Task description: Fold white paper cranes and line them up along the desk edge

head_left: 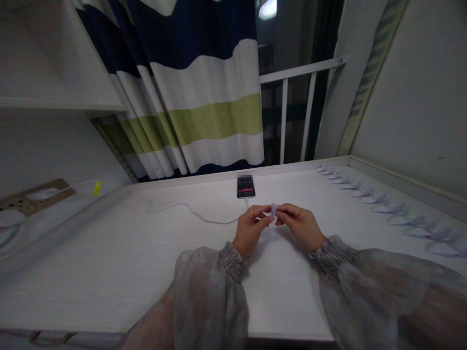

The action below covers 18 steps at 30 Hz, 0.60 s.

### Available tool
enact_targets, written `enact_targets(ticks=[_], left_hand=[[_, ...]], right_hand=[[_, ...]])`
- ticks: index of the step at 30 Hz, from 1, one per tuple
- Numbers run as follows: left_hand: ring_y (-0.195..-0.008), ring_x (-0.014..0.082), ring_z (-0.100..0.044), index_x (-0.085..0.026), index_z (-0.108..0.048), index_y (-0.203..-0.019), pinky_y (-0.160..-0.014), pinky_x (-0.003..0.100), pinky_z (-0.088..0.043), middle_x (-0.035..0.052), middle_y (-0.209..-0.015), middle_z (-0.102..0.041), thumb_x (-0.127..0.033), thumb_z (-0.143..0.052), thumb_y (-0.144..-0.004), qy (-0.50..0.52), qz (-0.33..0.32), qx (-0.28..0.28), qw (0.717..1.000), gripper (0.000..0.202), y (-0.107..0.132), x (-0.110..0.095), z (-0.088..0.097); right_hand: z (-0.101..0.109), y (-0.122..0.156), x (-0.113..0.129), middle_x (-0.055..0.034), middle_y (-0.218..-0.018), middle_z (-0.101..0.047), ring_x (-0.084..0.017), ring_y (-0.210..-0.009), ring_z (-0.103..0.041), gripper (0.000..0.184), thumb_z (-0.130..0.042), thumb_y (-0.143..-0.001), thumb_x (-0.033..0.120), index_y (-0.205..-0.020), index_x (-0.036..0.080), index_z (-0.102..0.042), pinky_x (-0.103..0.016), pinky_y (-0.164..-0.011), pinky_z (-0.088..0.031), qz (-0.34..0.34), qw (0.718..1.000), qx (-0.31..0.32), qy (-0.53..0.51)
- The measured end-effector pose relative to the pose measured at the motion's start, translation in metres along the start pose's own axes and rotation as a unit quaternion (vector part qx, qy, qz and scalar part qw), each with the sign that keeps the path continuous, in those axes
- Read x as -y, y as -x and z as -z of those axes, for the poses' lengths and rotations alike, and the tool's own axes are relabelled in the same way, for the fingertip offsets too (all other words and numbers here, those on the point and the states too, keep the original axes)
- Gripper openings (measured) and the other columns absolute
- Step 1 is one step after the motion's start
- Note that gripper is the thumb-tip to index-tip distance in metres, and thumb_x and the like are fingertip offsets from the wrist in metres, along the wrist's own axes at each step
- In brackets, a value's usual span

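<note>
Both my hands meet over the middle of the white desk [109, 262]. My left hand [250, 226], a ring on one finger, and my right hand [299, 223] pinch a small folded piece of pale paper [273, 209] between their fingertips. The fingers of both hands are closed on it. Sheer grey sleeves cover both my forearms.
A phone [245, 186] lies just beyond my hands, with a white cable [189, 209] running left toward a wall socket [32, 197]. A row of several small folded paper figures [383, 199] lines the desk's right edge. A striped curtain [204, 97] and a white railing [299, 97] stand behind.
</note>
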<state>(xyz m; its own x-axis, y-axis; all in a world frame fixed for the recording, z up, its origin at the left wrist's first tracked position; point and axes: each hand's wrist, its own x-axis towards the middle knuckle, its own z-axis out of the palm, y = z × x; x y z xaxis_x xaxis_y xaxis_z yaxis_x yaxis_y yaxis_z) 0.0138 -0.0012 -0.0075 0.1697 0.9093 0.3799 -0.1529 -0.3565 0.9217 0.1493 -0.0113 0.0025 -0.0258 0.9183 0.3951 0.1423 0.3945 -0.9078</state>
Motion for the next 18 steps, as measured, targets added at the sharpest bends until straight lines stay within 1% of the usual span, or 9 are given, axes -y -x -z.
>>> enact_targets(ticks=[3,8,18], left_hand=[[-0.062,0.0074,-0.048,-0.019,-0.064,-0.081,-0.056,0.021,-0.042,0.001,-0.082,-0.055,-0.017,-0.065,-0.06,0.004,-0.005,0.001,1.0,0.02,-0.0001,0.0008,-0.0002],[-0.059,0.0068,-0.048,-0.017,-0.064,-0.077,-0.054,0.021,-0.042,0.0002,-0.077,-0.055,-0.017,-0.065,-0.059,0.013,0.005,-0.003,1.0,0.018,-0.0004,0.0003,-0.0011],[-0.057,0.0064,-0.048,-0.015,-0.063,-0.076,-0.053,0.021,-0.042,0.0001,-0.074,-0.056,-0.017,-0.065,-0.058,0.025,0.03,-0.014,0.999,0.017,-0.0012,-0.0013,-0.0012]], right_hand=[[0.0,0.0001,-0.0001,0.0007,-0.064,-0.06,-0.009,-0.051,-0.055,0.014,-0.057,-0.066,0.028,-0.072,0.017,-0.062,-0.023,-0.054,-0.047,-0.004,1.0,-0.003,-0.003],[0.0003,-0.0003,-0.0006,0.0017,-0.058,-0.057,-0.01,-0.049,-0.054,0.013,-0.058,-0.065,0.029,-0.068,0.016,-0.06,-0.023,-0.051,-0.046,-0.002,1.0,-0.008,-0.004],[0.0011,0.0017,-0.0027,0.0017,-0.058,-0.056,-0.011,-0.051,-0.055,0.017,-0.057,-0.068,0.033,-0.068,0.016,-0.058,-0.022,-0.051,-0.043,0.019,0.999,0.0,0.042]])
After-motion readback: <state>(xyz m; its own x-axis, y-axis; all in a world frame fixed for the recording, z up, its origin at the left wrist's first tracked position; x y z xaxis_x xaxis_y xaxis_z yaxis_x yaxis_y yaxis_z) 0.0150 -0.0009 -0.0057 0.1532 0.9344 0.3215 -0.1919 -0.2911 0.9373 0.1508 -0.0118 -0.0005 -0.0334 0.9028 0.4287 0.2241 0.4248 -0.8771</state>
